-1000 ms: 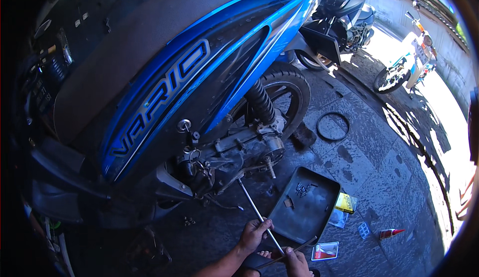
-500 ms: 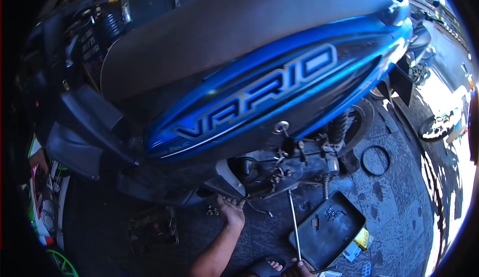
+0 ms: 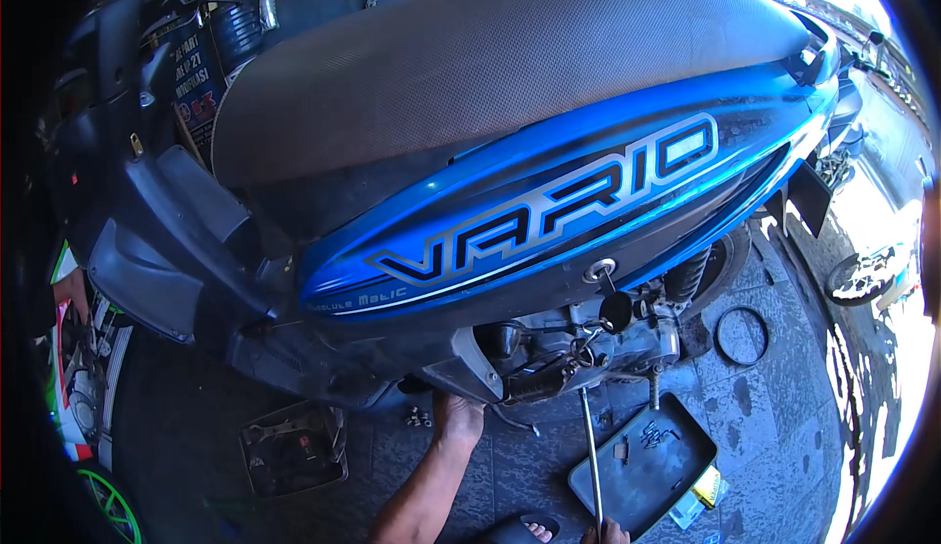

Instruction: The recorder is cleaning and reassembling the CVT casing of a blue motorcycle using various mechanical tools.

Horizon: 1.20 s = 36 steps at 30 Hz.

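Note:
A blue and black scooter [image 3: 549, 221] fills the middle of the head view. My left hand [image 3: 458, 419] reaches under its lower body edge, palm side up, and its fingers are hidden beneath the panel. At the bottom edge, my right hand [image 3: 606, 534], partly cut off, grips the lower end of a long metal T-handle wrench [image 3: 591, 446]. The shaft rises to the underside of the greasy engine [image 3: 559, 358]; its tip is hidden there. From a key in the side panel's lock [image 3: 600, 271] hangs a black fob [image 3: 616, 312].
A black tray [image 3: 598, 497] with several bolts [image 3: 655, 435] lies right of the wrench. More small bolts [image 3: 419, 417] sit left of my left hand, near a dark shallow tray [image 3: 250, 446]. A black ring [image 3: 742, 336] lies right. Another person's hand [image 3: 74, 291] shows far left.
My left hand has slid further under the body edge, hiding its fingers. The wrench stands more upright, and its crossbar no longer shows. The whole view has shifted slightly.

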Available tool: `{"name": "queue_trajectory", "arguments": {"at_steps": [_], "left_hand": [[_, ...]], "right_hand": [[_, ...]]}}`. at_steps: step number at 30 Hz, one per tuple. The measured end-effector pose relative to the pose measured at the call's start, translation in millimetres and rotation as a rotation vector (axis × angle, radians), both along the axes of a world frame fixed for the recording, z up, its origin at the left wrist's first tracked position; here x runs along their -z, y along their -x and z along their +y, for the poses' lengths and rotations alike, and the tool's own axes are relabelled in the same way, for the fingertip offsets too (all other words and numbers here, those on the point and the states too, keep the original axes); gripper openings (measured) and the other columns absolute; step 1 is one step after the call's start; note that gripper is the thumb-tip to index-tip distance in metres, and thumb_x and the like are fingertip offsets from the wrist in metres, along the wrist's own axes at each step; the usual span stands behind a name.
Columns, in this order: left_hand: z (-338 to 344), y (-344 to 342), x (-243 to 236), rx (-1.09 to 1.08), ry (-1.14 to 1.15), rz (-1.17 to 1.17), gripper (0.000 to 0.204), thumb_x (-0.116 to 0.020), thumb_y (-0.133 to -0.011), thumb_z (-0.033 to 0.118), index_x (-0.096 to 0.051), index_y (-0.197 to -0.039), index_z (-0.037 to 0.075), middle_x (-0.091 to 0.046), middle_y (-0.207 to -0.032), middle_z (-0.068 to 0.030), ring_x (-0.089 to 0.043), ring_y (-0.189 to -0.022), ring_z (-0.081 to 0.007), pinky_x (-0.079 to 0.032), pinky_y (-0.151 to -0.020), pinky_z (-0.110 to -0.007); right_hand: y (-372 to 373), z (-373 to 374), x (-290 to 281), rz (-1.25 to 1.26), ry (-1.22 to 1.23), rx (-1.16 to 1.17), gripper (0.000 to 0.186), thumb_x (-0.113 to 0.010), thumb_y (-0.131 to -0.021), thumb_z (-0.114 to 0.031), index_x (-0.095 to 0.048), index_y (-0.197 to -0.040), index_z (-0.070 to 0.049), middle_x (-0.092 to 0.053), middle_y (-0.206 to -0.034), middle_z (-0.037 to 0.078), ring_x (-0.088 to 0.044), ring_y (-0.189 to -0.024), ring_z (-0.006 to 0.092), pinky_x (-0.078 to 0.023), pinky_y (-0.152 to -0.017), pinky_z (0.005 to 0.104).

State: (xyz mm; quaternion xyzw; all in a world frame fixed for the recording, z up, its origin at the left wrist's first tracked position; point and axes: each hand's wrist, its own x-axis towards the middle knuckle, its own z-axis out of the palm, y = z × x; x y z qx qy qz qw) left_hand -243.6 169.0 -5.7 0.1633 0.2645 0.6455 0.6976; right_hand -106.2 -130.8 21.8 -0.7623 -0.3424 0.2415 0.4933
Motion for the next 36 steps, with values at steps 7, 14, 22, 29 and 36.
{"name": "queue_trajectory", "arguments": {"at_steps": [7, 14, 22, 29, 36], "left_hand": [[-2, -1, -12, -0.026, 0.025, 0.035, 0.039, -0.07, -0.089, 0.028, -0.055, -0.12, 0.01, -0.059, -0.109, 0.0004, -0.058, -0.102, -0.0126, -0.05, -0.087, -0.033], [0, 1, -15, 0.03, 0.024, -0.025, 0.035, -0.067, -0.091, 0.024, -0.055, -0.12, 0.009, -0.059, -0.11, 0.0, -0.059, -0.102, -0.0128, -0.051, -0.087, -0.032], [1, 0, -7, -0.011, 0.067, -0.008, 0.033, -0.066, -0.092, 0.023, -0.055, -0.12, 0.009, -0.06, -0.111, -0.0014, -0.06, -0.101, -0.0137, -0.052, -0.085, -0.033], [-27, 1, -8, 0.041, 0.166, 0.366, 0.038, -0.054, -0.096, 0.035, -0.051, -0.123, 0.009, -0.055, -0.122, -0.0093, -0.052, -0.113, -0.0222, -0.045, -0.094, -0.042], [-152, -63, 4, 1.15, -0.151, 0.562, 0.034, -0.044, -0.103, 0.033, -0.064, -0.103, 0.004, -0.06, -0.085, -0.0025, -0.054, -0.068, -0.0065, -0.042, -0.06, -0.022]], "right_hand": [[3, 6, -8, 0.979, -0.141, 0.414, 0.023, -0.052, -0.101, -0.028, -0.058, -0.092, -0.008, -0.057, -0.077, 0.0, -0.058, -0.074, 0.0111, -0.052, -0.072, 0.0227], [-11, -2, 32, 0.972, -0.106, 0.389, 0.024, -0.056, -0.098, -0.029, -0.056, -0.091, -0.006, -0.055, -0.074, 0.003, -0.058, -0.07, 0.014, -0.049, -0.065, 0.0285], [-11, 6, 15, 1.768, -0.264, 0.072, 0.045, -0.056, -0.093, -0.053, -0.067, -0.101, -0.009, -0.057, -0.066, 0.002, -0.054, -0.058, 0.016, -0.05, -0.055, 0.0306], [12, 21, -15, 1.547, -0.194, 0.458, 0.07, -0.038, -0.094, -0.068, -0.058, -0.105, -0.002, -0.032, -0.06, -0.002, -0.035, -0.053, 0.0131, -0.031, -0.048, 0.0273], [21, 23, -10, 1.589, -0.255, 0.59, 0.074, -0.037, -0.092, -0.071, -0.059, -0.108, -0.003, -0.041, -0.059, 0.0, -0.041, -0.05, 0.0147, -0.036, -0.044, 0.0268]]}}
